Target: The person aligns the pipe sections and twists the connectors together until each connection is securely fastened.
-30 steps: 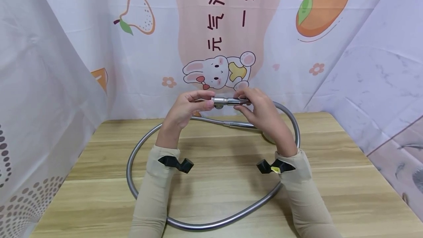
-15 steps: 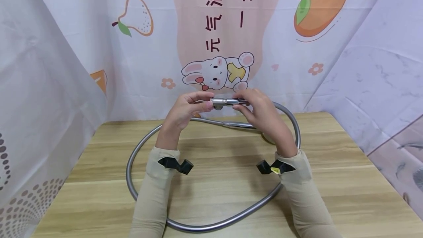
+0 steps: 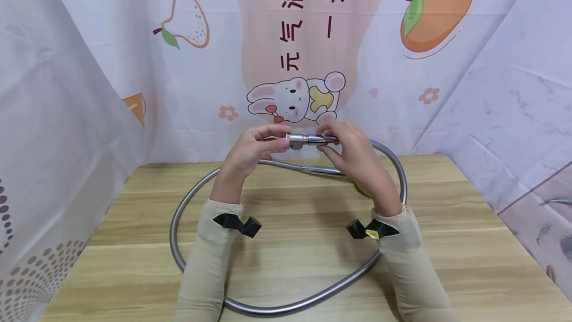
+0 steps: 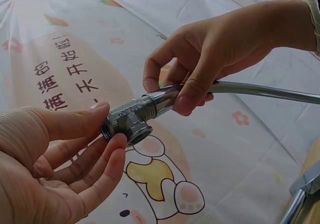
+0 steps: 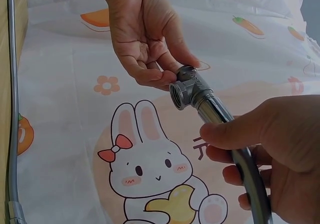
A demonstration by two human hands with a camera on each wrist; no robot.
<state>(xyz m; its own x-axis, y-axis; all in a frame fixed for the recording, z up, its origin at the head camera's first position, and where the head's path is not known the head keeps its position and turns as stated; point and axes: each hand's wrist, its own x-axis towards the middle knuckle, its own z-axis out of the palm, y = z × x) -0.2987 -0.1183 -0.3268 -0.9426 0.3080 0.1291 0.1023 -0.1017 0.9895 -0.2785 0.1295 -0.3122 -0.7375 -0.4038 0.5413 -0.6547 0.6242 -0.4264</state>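
Observation:
Above the back of the table, my left hand [image 3: 243, 155] pinches a small metal tee fitting [image 4: 131, 120] between thumb and fingertips. The fitting's side outlet is an open threaded ring, plain in the right wrist view. My right hand [image 3: 357, 153] grips the chrome end connector [image 5: 214, 111] of a grey shower hose [image 3: 176, 222], thumb on one side and fingers on the other. Connector and tee meet end to end in one line; how far the threads engage is hidden. Behind my right wrist lies a shower head, its chrome handle [image 3: 328, 170] showing and its head mostly covered.
The hose loops widely over the wooden table [image 3: 286, 242], passing under both forearms and close to the front edge. A printed cloth [image 3: 201, 88] hangs right behind the table, with more cloth at both sides. Black camera mounts [image 3: 241, 223] sit on both wrists.
Both hands keep their grips on the fitting and the connector at nearly the same spot. Only the head view shifts slightly.

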